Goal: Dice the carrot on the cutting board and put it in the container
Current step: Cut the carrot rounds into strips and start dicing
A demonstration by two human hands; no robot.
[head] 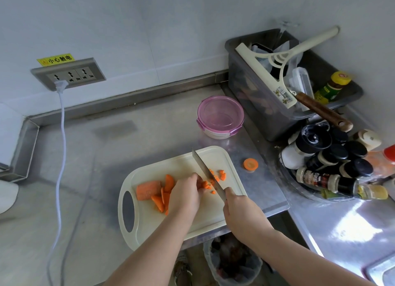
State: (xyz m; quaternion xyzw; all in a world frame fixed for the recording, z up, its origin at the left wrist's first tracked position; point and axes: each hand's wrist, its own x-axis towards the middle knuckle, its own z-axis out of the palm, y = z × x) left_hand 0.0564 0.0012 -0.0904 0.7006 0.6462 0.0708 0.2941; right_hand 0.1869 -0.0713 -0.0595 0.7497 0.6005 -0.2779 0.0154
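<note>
— Where's the carrot point(148, 189)?
— On the cutting board point(149, 223), uncut end at the left, slices point(165, 191) beside it, dice point(221, 174) right of the knife point(205, 170). One round point(250, 164) lies on the table point(85, 157).
— The hands?
— Left hand point(186, 197): fingers point(195, 177) curled, pinching a strip point(205, 184) by the blade. Right hand point(239, 208): fingers wrapped round the knife handle.
— The container point(220, 116)?
— Beyond the board, pink lid on.

The left hand point(186, 197) is reaching forward palm down, its fingers curling onto the carrot point(204, 184) at their tips. Just to its right, the right hand point(240, 211) is gripping the knife point(207, 174) by the handle.
</note>
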